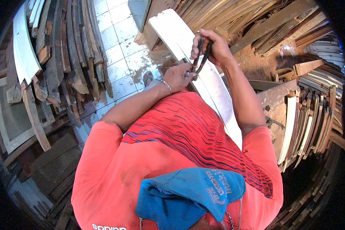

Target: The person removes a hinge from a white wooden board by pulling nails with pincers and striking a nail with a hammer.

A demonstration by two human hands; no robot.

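Pliers: the dark-handled pliers (205, 55) are in the upper centre of the frame, tilted, with 2 handles spread in a narrow V and the head pointing down toward the left hand.
Right hand: the right hand (217, 48), upper centre, has its fingers gripping the pliers by the handles.
Left hand: the left hand (177, 78), just lower and to the left, has its fingers bent in at the pliers' head; whether they pinch something small there, I cannot tell.
Wrist: a thin bracelet (167, 86) circles the left one.
White board: a long white board (172, 30) slants from the upper centre toward the lower right, passing beneath the pliers and behind the shirt.
Clothing: a red shirt (142, 165) with dark streaks fills the lower centre; a blue cloth (188, 195) lies over it near the bottom edge.
Floor: pale tiles (117, 36) show at upper centre-left, smeared with brown; a foot (148, 78) in a sandal rests there.
Left planks: many wooden planks (57, 50) are stacked in the upper left, a white strip (23, 50) on top.
Right planks: more timber (312, 122) leans at the right edge.
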